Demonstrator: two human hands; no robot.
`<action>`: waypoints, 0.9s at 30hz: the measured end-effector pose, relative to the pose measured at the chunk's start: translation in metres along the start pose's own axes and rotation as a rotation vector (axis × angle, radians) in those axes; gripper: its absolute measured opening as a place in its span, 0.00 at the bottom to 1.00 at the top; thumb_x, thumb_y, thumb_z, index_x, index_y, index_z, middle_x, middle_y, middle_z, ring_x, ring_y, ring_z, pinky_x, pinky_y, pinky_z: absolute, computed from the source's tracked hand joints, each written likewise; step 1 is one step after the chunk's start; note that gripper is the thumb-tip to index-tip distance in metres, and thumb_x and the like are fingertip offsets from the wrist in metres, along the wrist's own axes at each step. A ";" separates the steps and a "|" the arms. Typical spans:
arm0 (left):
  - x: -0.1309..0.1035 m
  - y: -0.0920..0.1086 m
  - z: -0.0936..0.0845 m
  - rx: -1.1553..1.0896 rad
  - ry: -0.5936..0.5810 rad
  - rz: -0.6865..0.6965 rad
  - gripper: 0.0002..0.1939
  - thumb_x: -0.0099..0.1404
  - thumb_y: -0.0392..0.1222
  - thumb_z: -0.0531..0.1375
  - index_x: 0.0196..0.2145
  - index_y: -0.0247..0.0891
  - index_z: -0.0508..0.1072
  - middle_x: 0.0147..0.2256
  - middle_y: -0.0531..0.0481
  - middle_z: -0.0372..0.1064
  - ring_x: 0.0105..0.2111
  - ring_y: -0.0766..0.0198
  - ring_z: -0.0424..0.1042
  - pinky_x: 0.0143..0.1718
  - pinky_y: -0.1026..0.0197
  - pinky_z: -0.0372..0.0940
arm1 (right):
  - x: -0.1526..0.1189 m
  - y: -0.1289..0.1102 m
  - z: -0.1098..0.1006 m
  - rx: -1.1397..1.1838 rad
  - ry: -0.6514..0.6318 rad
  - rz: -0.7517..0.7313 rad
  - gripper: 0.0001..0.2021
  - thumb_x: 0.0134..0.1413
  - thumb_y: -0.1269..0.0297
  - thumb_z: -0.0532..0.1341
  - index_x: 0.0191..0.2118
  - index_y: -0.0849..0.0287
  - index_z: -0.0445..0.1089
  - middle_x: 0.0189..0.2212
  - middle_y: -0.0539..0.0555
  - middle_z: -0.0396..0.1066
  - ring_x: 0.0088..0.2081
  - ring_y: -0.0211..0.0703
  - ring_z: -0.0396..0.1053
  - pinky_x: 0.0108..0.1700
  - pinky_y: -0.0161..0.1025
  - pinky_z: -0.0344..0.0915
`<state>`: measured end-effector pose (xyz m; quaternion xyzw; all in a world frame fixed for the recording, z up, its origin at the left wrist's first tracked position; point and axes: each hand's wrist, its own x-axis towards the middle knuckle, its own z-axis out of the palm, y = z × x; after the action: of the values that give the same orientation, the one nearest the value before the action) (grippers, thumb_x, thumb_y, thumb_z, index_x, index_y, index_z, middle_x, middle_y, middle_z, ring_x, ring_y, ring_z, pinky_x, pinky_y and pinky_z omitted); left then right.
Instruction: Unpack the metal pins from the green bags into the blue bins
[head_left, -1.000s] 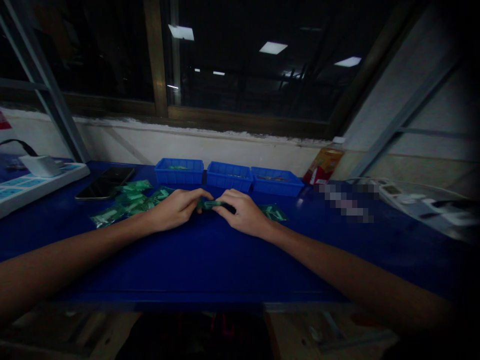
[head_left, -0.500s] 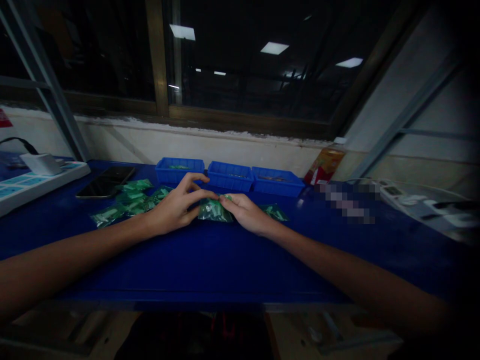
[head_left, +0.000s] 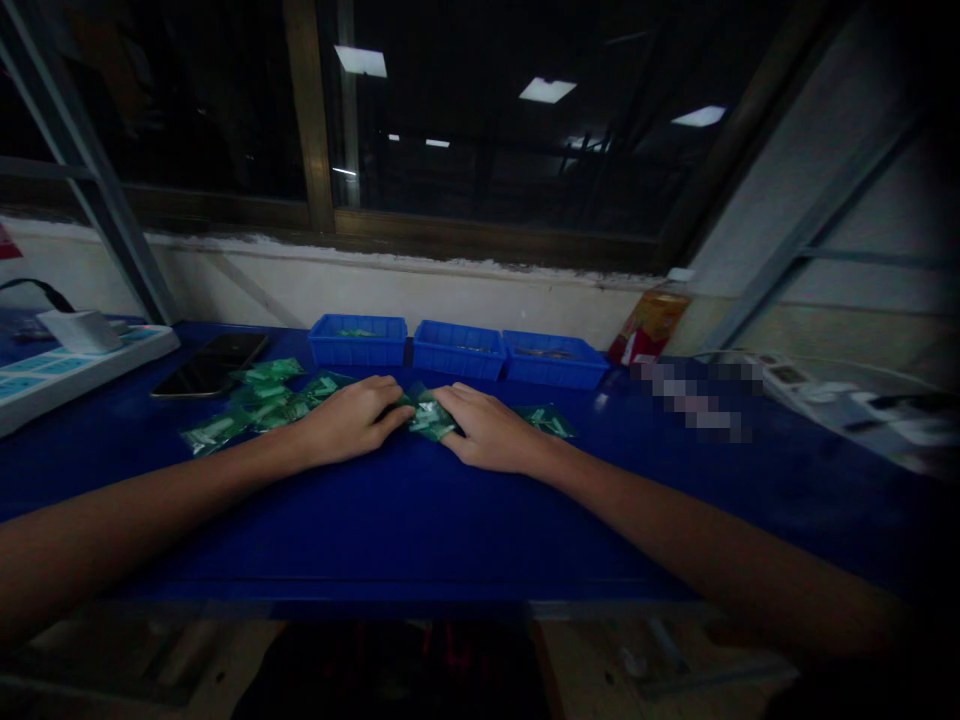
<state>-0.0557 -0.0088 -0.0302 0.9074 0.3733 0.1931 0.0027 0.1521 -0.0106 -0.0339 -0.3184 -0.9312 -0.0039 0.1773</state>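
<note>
Between my hands, low over the blue table (head_left: 450, 520), is a small green-tinted clear plastic bag (head_left: 430, 416) with pale pieces inside. My left hand (head_left: 366, 415) pinches its left edge between thumb and curled fingers. On the other side my right hand (head_left: 487, 428) grips the bag's right part, thumb below and fingers over the top. To the left of my left hand lies a loose pile of similar green bags (head_left: 266, 395). Another green bag (head_left: 549, 421) rests just beyond my right wrist, partly covered by it.
Three blue bins, a left one (head_left: 358, 342), a middle one (head_left: 459, 350) and a right one (head_left: 555, 360), line the wall with small parts inside. Dark phones (head_left: 210, 366) and a white power strip (head_left: 90, 360) lie left. An orange-red packet (head_left: 649, 328) and cables stand right.
My left hand's raised, spread fingers have come down and closed on the bag's left edge. My right hand has shifted its grip, with its fingers now over the bag.
</note>
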 end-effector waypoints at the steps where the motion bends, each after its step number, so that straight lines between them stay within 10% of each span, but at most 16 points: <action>1: 0.001 -0.002 0.000 0.003 -0.004 -0.019 0.17 0.66 0.46 0.46 0.29 0.34 0.67 0.29 0.48 0.61 0.31 0.63 0.63 0.37 0.58 0.60 | -0.001 -0.001 0.000 0.012 0.017 0.013 0.16 0.54 0.67 0.52 0.49 0.62 0.59 0.40 0.59 0.65 0.42 0.46 0.62 0.45 0.44 0.61; 7: 0.000 -0.006 0.003 0.033 -0.033 -0.078 0.17 0.65 0.44 0.44 0.30 0.33 0.68 0.30 0.48 0.60 0.31 0.63 0.63 0.38 0.57 0.59 | -0.002 -0.008 -0.002 0.014 0.168 -0.020 0.26 0.50 0.71 0.53 0.57 0.58 0.51 0.50 0.60 0.54 0.50 0.48 0.58 0.49 0.46 0.61; 14: 0.002 -0.006 0.000 0.017 -0.151 -0.003 0.19 0.66 0.45 0.43 0.31 0.33 0.69 0.29 0.49 0.59 0.29 0.64 0.62 0.34 0.59 0.58 | 0.001 -0.004 -0.003 -0.019 -0.046 -0.107 0.14 0.52 0.74 0.52 0.45 0.58 0.64 0.39 0.54 0.64 0.43 0.42 0.63 0.47 0.41 0.61; 27: 0.002 -0.008 -0.002 0.005 -0.183 0.017 0.19 0.66 0.46 0.43 0.32 0.33 0.68 0.30 0.48 0.59 0.29 0.64 0.62 0.35 0.58 0.59 | -0.001 -0.005 -0.007 -0.001 -0.072 -0.096 0.13 0.52 0.73 0.52 0.45 0.60 0.64 0.39 0.55 0.67 0.43 0.42 0.64 0.46 0.40 0.60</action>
<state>-0.0609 -0.0021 -0.0289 0.9243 0.3643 0.1086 0.0331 0.1520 -0.0156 -0.0269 -0.2734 -0.9512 -0.0014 0.1433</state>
